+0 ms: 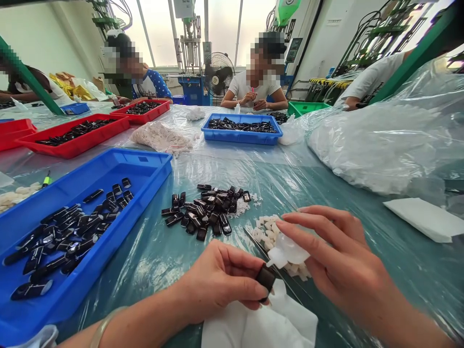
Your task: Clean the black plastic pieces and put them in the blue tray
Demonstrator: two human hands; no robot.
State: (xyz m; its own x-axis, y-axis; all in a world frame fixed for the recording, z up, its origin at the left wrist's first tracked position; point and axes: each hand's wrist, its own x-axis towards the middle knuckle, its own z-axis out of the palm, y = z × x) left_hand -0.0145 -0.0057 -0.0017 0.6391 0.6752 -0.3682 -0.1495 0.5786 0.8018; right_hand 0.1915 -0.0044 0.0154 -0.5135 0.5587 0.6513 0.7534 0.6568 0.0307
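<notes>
Between the thumb and fingers of my left hand (221, 282) is a small black plastic piece (266, 279). My right hand (337, 251) grips a translucent white squeeze bottle (290, 251), its forefinger stretched along the top. The bottle's narrow nozzle points down-left at the upper edge of the black piece; whether they touch I cannot tell. Below my left hand lies a white cloth or tissue (261, 328). Metal tweezers (259, 246) rest on the table beside a heap of small cream-white pieces (266, 229), partly hidden by the bottle.
A pile of black pieces (203, 208) lies ahead. Blue tray (145, 162) on the left holds more; another blue tray (242, 137) and red trays (72, 150) stand further back. Large plastic bag (373, 140) bulges at right, near a folded white sheet (420, 220). Several people sit around the table.
</notes>
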